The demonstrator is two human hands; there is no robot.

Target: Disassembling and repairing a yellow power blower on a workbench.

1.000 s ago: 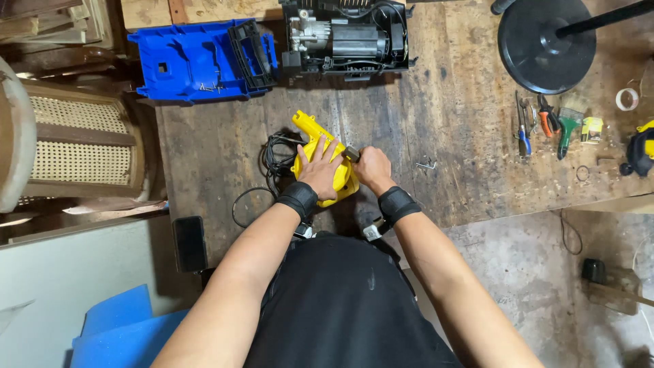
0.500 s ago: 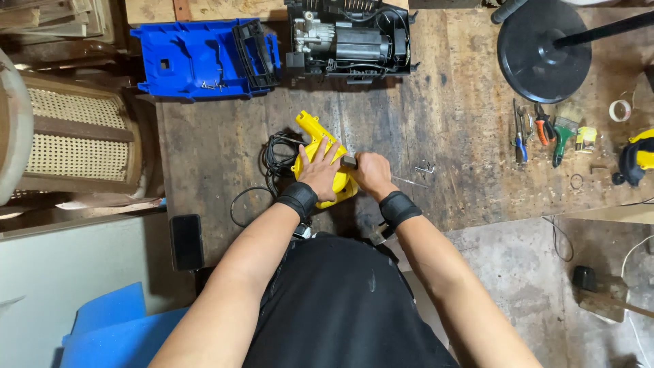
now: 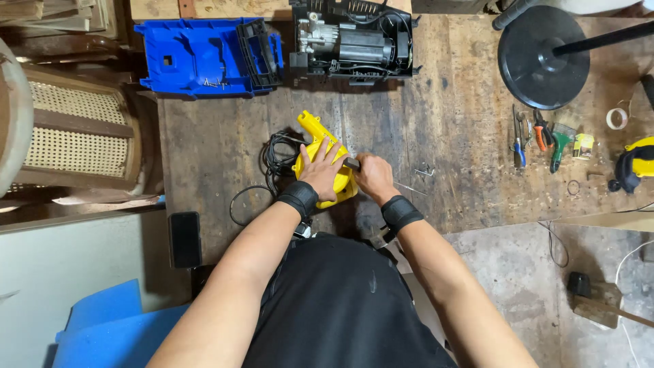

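A yellow plastic power tool housing (image 3: 315,133) lies on the worn wooden workbench (image 3: 449,157) with its black cord (image 3: 272,153) coiled to its left. My left hand (image 3: 322,170) presses flat on top of the housing, fingers spread. My right hand (image 3: 371,176) is closed around a dark tool handle (image 3: 351,163) whose tip meets the housing's right side. Both wrists wear black bands. A few loose screws (image 3: 424,170) lie just right of my right hand.
A blue plastic casing (image 3: 197,58) and an exposed motor unit (image 3: 357,44) sit at the bench's far edge. A black round lamp base (image 3: 541,48), pliers and screwdrivers (image 3: 538,136), tape roll (image 3: 616,118) lie right. A cane chair (image 3: 75,129) stands left; a phone (image 3: 184,238) lies near the bench's front-left corner.
My hands stay on the yellow housing in the same grip. The view has shifted slightly; nothing on the bench has moved.
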